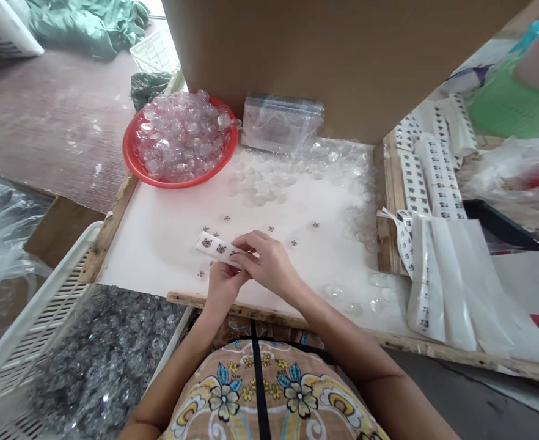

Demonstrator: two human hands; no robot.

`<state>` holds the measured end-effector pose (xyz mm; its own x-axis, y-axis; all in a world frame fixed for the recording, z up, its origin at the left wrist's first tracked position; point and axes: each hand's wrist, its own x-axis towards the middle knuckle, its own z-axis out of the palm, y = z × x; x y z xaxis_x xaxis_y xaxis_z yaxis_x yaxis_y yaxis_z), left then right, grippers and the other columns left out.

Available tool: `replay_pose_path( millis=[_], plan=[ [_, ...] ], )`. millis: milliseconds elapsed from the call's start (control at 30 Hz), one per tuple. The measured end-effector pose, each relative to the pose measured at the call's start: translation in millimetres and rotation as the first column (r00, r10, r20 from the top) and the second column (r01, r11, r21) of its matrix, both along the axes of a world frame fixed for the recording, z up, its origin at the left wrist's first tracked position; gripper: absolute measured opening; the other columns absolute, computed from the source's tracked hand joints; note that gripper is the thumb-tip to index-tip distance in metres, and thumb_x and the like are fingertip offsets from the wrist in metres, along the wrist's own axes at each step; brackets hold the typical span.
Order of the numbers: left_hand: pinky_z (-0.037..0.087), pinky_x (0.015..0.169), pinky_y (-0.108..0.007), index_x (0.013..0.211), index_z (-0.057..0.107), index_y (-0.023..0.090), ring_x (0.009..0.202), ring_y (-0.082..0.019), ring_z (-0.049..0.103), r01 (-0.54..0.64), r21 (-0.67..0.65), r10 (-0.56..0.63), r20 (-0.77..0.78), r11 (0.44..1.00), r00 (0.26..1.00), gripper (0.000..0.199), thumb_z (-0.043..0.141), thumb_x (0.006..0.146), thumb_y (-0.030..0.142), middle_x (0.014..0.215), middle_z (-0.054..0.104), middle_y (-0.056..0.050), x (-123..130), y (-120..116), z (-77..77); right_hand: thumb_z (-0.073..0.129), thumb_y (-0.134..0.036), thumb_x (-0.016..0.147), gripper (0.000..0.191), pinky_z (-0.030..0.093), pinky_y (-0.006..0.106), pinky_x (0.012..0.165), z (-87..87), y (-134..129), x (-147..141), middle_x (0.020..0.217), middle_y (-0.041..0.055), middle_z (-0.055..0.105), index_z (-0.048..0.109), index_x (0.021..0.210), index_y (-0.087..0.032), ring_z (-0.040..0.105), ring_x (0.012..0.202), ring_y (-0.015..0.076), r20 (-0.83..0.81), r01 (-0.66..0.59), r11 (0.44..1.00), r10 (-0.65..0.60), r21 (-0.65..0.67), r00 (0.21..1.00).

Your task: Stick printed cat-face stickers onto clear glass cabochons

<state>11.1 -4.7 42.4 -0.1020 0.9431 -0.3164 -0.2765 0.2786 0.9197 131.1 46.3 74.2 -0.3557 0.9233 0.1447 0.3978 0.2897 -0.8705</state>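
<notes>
A white strip of cat-face stickers (220, 247) sticks out to the left from between my hands, above the white tabletop. My left hand (224, 282) is closed, pinching the strip from below near its right end. Over the same end, my right hand (266, 260) has its thumb and fingers pressed together on the strip; the fingertips partly hide one sticker. Around the hands lie several small clear domes with a cat face on them, such as this cat-face dome (316, 224) to the right.
A red basin (180, 183) heaped with clear domes stands at the back left, beside a zip bag (276, 125). Loose clear domes (269, 189) cover the back and right. A cardboard box (297, 55) walls the far side. More sticker strips (439, 177) and a crate (40, 305) flank the table.
</notes>
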Motion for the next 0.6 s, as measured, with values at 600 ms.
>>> replay_pose_path(
  millis=[600],
  plan=[
    [0.058,0.066,-0.031,0.081,0.075,0.012,0.074,-0.022,0.068,-0.004,-0.108,-0.002,-0.063,0.994,0.998,0.026,0.081,0.066,0.033,0.077,0.074,-0.006,-6.7,-3.8,-1.8,0.063,-0.032,0.083,0.012,0.048,0.028,0.062,-17.8,16.0,64.6,0.078,0.0022,0.064,0.063,0.081,-0.02,0.058,0.071,0.0151,-0.15,0.352,0.931,-0.363,-0.091,0.92]
  ],
)
